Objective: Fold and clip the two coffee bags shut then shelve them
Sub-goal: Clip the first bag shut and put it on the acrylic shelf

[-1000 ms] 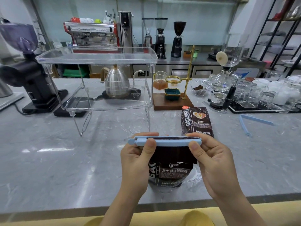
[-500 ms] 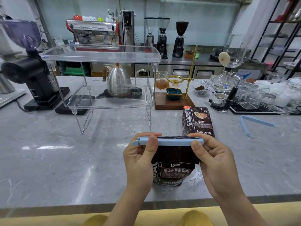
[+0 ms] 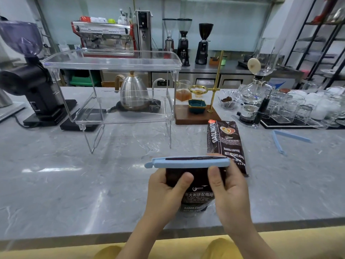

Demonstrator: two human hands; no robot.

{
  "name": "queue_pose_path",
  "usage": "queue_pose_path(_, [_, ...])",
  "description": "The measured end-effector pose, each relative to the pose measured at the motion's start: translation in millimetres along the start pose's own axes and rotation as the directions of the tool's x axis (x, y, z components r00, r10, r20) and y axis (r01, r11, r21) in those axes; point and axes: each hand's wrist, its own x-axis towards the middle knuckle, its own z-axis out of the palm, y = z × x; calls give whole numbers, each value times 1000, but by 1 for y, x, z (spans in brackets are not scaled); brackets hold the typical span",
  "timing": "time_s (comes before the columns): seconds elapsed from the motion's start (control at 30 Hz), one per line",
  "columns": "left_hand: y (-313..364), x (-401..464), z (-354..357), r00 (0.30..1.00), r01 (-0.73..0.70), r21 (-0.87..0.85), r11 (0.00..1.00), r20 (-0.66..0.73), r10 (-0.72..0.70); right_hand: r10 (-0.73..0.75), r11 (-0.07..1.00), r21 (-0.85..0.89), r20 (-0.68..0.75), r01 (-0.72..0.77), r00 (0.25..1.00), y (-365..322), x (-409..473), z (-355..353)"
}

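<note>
A dark coffee bag (image 3: 199, 187) stands upright near the counter's front edge, with a light blue clip (image 3: 186, 162) shut across its folded top. My left hand (image 3: 166, 191) grips the bag's left side just under the clip, and my right hand (image 3: 227, 189) grips its right side. A second dark coffee bag (image 3: 225, 141) lies flat on the counter behind and to the right, with no clip on it. Another light blue clip (image 3: 287, 140) lies open at the right. The clear two-tier shelf (image 3: 112, 61) stands behind left, both tiers bare.
A steel kettle (image 3: 133, 95) sits behind the shelf. A black grinder (image 3: 33, 79) stands at the far left, a wooden drip stand (image 3: 197, 114) is right of the shelf, and glasses on a tray (image 3: 298, 111) are at the far right. Grey counter (image 3: 65, 174) stretches left.
Both hands slid down from pinching the clip to gripping the bag's sides below it. The clip now sits shut on the bag's top.
</note>
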Motion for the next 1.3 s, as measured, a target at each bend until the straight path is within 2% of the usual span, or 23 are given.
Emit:
queue_pose_path(0.1, [-11, -4, -6, 993, 70, 22, 997, 90, -71, -14, 993, -120, -4, 13, 1000, 11, -8, 7])
queue_pose_path(0.2, [-20, -5, -10, 991, 87, 85, 993, 93, -95, -29, 993, -117, -10, 28, 1000, 19, -9, 10])
queue_pose_path(0.3, [-20, -4, -10, 999, 46, 160, 986, 22, -50, -45, 992, -119, -3, 44, 999, 22, -6, 14])
queue_pose_path(0.5, [-21, -1, -9, 990, 25, 251, 968, -140, 11, -116, 967, -234, -42, 103, 992, 35, 7, 24])
queue_pose_path(0.9, [-27, 21, -6, 978, 49, 400, 915, -207, 38, -160, 908, -396, -28, 136, 987, 46, 31, 23])
queue_pose_path(1.1, [-26, 22, -4, 983, 63, 403, 913, -185, 14, -101, 922, -378, -29, 82, 995, 49, 31, 24])
queue_pose_path(1.3, [-29, 11, -6, 983, 153, 221, 963, -133, -126, 76, 966, -246, 3, -73, 997, 58, 4, 18])
